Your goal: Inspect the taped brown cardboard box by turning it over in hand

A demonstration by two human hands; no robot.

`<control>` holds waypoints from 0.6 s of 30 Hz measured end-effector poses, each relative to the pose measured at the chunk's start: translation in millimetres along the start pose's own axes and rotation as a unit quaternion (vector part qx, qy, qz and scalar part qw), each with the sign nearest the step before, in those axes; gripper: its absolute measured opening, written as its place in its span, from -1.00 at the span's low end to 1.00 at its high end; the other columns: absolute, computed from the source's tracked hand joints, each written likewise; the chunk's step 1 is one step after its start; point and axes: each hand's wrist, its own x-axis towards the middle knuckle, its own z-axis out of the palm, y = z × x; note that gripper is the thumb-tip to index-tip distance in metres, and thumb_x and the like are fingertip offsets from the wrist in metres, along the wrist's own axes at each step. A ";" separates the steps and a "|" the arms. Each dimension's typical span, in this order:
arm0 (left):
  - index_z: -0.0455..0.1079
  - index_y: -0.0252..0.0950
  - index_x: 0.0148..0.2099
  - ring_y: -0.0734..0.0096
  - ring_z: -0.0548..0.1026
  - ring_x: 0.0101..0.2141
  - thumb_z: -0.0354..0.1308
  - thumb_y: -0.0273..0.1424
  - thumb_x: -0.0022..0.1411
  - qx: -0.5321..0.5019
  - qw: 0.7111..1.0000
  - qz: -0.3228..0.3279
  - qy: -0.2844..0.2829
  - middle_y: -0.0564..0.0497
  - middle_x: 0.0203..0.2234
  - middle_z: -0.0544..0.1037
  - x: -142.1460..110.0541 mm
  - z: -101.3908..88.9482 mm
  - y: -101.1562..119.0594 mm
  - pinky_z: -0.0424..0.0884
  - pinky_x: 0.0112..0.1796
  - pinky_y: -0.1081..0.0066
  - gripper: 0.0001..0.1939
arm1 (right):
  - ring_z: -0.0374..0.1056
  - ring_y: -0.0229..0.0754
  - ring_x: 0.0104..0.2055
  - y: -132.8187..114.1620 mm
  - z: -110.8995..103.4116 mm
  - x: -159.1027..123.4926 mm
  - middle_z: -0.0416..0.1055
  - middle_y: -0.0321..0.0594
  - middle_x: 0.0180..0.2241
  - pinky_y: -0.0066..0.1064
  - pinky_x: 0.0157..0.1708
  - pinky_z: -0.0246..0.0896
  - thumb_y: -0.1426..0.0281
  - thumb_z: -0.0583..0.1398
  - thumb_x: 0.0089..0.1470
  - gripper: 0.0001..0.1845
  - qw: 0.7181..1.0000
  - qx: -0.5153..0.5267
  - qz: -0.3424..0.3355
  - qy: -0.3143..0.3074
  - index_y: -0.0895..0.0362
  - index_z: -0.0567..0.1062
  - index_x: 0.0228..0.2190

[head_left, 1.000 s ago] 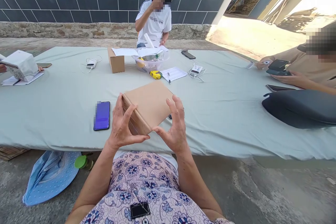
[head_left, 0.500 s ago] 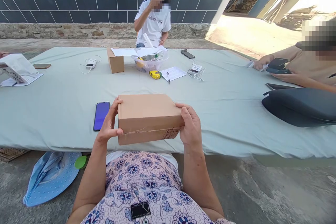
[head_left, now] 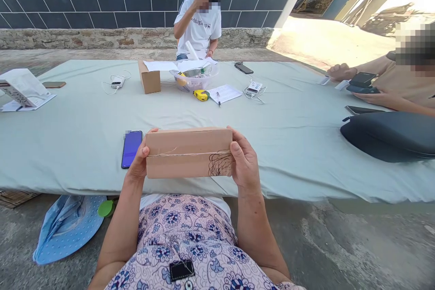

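Left hand and right hand clamp opposite ends of cardboard box | brown, oblong, seamed, black scribble | wrinkled pale cloth behind

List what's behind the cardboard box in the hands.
Beyond the cardboard box, on the tablecloth: a yellow tape measure, a paper sheet with a pen, and a clear tub. The patch right behind the cardboard box is covered; anything there can't be seen.

two brown boxes, one blue hat
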 end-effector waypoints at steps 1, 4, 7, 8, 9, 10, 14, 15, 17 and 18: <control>0.43 -0.18 0.15 -0.17 0.55 0.08 0.46 0.08 -0.13 -0.007 1.000 -0.003 0.009 -0.15 -0.01 0.62 0.6 0.8 -0.1 0.56 0.00 0.03 -0.17 | 0.48 0.09 0.16 0.6 0.6 -0.2 0.58 -0.06 0.11 -0.04 0.11 0.45 -0.09 0.29 0.12 -0.32 1.000 0.004 -0.004 -0.011 0.01 0.52 0.14; 0.49 -0.22 0.02 -0.21 0.54 0.11 0.46 0.12 -0.14 -0.018 0.999 -0.003 0.033 -0.17 -0.10 0.67 2.9 3.0 0.0 0.56 0.02 0.01 -0.24 | 0.44 0.08 0.22 2.0 1.4 -0.7 0.54 -0.05 0.16 0.00 0.16 0.42 -0.02 0.28 0.17 -0.36 0.999 -0.002 -0.007 -0.037 0.00 0.49 0.18; 0.50 -0.22 0.01 -0.18 0.56 0.10 0.47 0.12 -0.15 -0.021 0.998 0.001 0.051 -0.14 -0.14 0.69 5.4 4.0 0.8 0.57 0.01 0.02 -0.24 | 0.46 0.06 0.20 2.2 1.3 -0.4 0.57 -0.06 0.13 -0.01 0.13 0.45 0.00 0.29 0.17 -0.40 0.999 -0.015 -0.010 -0.040 0.00 0.51 0.15; 0.50 -0.21 0.02 -0.17 0.56 0.10 0.48 0.13 -0.15 -0.022 0.998 0.003 0.059 -0.13 -0.14 0.70 6.2 4.3 1.0 0.58 0.00 0.03 -0.23 | 0.47 0.06 0.19 2.0 1.7 -0.2 0.58 -0.07 0.12 -0.01 0.12 0.46 -0.01 0.30 0.16 -0.41 0.999 -0.017 -0.013 -0.040 0.00 0.53 0.13; 0.51 -0.20 0.03 -0.15 0.57 0.10 0.48 0.13 -0.16 -0.023 0.997 0.006 0.068 -0.12 -0.14 0.70 6.8 4.8 1.2 0.58 0.00 0.04 -0.23 | 0.48 0.06 0.17 1.8 2.4 0.0 0.59 -0.07 0.10 -0.01 0.12 0.46 -0.02 0.29 0.16 -0.42 0.999 -0.019 -0.017 -0.040 0.00 0.54 0.11; 0.51 -0.19 0.03 -0.14 0.57 0.10 0.47 0.13 -0.15 -0.023 0.997 0.012 0.077 -0.11 -0.13 0.70 7.4 5.6 1.2 0.58 0.00 0.04 -0.24 | 0.49 0.05 0.16 1.8 3.5 0.0 0.59 -0.07 0.09 -0.01 0.12 0.46 -0.02 0.29 0.16 -0.43 0.999 -0.024 -0.021 -0.038 0.00 0.55 0.09; 0.53 -0.20 -0.02 -0.09 0.56 0.11 0.44 0.13 -0.07 -0.026 0.992 0.048 0.113 -0.09 -0.07 0.69 8.9 13.4 -1.2 0.56 0.03 0.10 -0.32 | 0.47 0.04 0.18 5.4 11.9 -2.0 0.54 -0.05 0.13 -0.05 0.08 0.48 -0.02 0.28 0.17 -0.43 0.995 -0.085 -0.042 -0.013 0.01 0.51 0.10; 0.53 -0.20 -0.02 -0.07 0.55 0.12 0.43 0.12 -0.05 -0.026 0.991 0.055 0.116 -0.10 -0.04 0.68 8.9 16.1 -2.4 0.55 0.04 0.11 -0.33 | 0.44 0.05 0.20 7.4 14.7 -3.1 0.50 -0.03 0.17 -0.05 0.08 0.47 -0.01 0.29 0.16 -0.39 0.993 -0.107 -0.050 0.000 0.01 0.47 0.14; 0.52 -0.20 0.00 -0.06 0.53 0.15 0.43 0.12 -0.04 -0.025 0.991 0.063 0.112 -0.11 0.01 0.65 8.9 21.2 -5.3 0.54 0.06 0.13 -0.33 | 0.38 0.07 0.27 12.2 20.3 -5.5 0.41 0.01 0.25 -0.03 0.10 0.46 -0.01 0.31 0.14 -0.28 0.986 -0.147 -0.069 0.023 -0.01 0.36 0.24; 0.51 -0.20 0.01 -0.06 0.52 0.16 0.43 0.12 -0.04 -0.024 0.992 0.065 0.110 -0.11 0.04 0.64 8.8 23.3 -6.8 0.53 0.06 0.14 -0.32 | 0.34 0.09 0.31 14.7 22.8 -6.6 0.35 0.04 0.30 -0.01 0.12 0.44 -0.01 0.31 0.13 -0.21 0.983 -0.162 -0.078 0.030 -0.02 0.29 0.29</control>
